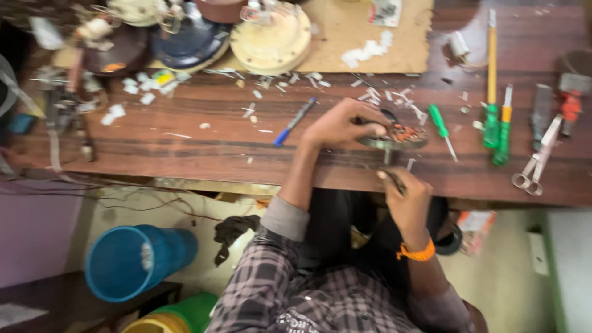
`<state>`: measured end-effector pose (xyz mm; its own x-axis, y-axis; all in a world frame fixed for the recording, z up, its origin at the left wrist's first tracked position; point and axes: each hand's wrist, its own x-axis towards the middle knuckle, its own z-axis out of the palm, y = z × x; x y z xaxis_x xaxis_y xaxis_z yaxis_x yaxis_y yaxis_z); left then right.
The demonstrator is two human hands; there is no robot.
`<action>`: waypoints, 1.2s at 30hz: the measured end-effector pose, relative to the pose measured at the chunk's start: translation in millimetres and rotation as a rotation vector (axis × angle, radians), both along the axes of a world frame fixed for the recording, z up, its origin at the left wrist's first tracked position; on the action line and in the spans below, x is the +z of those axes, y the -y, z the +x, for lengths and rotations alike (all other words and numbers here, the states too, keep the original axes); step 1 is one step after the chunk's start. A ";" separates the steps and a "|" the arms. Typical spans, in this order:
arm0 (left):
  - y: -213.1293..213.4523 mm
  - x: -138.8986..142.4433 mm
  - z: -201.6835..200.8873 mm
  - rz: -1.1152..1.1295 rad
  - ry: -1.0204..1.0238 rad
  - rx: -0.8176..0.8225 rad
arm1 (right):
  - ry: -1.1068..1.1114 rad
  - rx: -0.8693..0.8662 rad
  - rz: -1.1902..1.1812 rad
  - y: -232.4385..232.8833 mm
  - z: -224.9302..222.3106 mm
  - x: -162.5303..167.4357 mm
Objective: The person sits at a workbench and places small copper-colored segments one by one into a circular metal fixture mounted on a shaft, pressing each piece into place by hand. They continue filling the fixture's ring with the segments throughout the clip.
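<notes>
My left hand [342, 126] rests on the wooden workbench [185, 142] and grips a round metal part with copper-coloured windings [401, 135] near the front edge. Just below that part, at the bench edge, my right hand [407, 200] holds a thin dark tool [394, 180] pointing up toward it. An orange band sits on my right wrist [416, 251]. The picture is blurred, so finer detail of the part is unclear.
A blue pen [295, 121] lies left of my left hand. Green-handled screwdrivers [496, 117] and scissors [535, 165] lie to the right. Round fan-like parts [271, 37] and a cardboard sheet [364, 31] sit at the back. A blue bucket [129, 262] stands on the floor.
</notes>
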<state>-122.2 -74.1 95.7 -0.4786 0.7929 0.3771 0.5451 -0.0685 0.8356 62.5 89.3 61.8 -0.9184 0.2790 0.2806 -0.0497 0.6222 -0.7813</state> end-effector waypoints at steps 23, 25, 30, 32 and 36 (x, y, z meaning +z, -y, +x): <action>-44.6 -55.4 76.1 0.050 -0.411 0.687 | 0.032 0.087 -0.535 -86.9 8.6 -25.9; -46.8 -57.1 75.6 0.047 -0.394 0.657 | 0.051 0.087 -0.420 -87.9 5.9 -12.4; -49.0 -48.1 78.1 0.063 -0.385 0.659 | -0.067 0.200 -0.145 -77.8 -13.5 36.1; -46.9 -44.7 79.4 0.059 -0.385 0.660 | -0.116 0.225 -0.028 -71.5 -23.0 48.2; -42.0 -45.5 79.5 0.064 -0.384 0.642 | -0.147 0.269 0.024 -63.8 -37.4 56.7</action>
<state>-42.7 -32.1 50.2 -0.6653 0.3729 0.6468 0.7465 0.3197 0.5835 25.0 153.1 118.6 -0.9075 0.0229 0.4193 -0.3264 0.5899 -0.7386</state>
